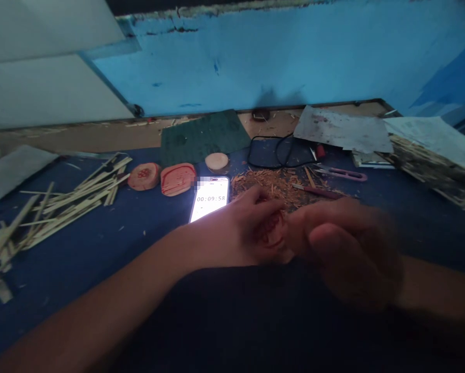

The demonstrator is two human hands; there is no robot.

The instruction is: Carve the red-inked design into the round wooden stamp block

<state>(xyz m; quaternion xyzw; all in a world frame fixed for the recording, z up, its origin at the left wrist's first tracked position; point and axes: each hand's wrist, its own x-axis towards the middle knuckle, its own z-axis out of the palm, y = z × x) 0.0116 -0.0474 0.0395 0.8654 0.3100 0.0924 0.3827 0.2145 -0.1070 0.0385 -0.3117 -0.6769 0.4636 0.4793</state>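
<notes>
My left hand [244,228] is closed around a small reddish wooden piece [270,233] over the dark blue cloth [100,243]. My right hand [345,243] is right beside it, touching the same piece, but it is smeared by motion and its fingers do not show clearly. A pile of reddish wood shavings [279,184] lies just beyond both hands. A lit phone [210,198] showing a running timer lies left of the shavings.
Two red-marked wooden discs [145,176] [178,178] and a pale disc [217,161] sit by the phone. Several bamboo sticks [61,202] lie at the left. Thread snips [343,173], a thin tool [318,191], a black cord [279,150], a green mat [203,134] and papers [345,129] lie behind.
</notes>
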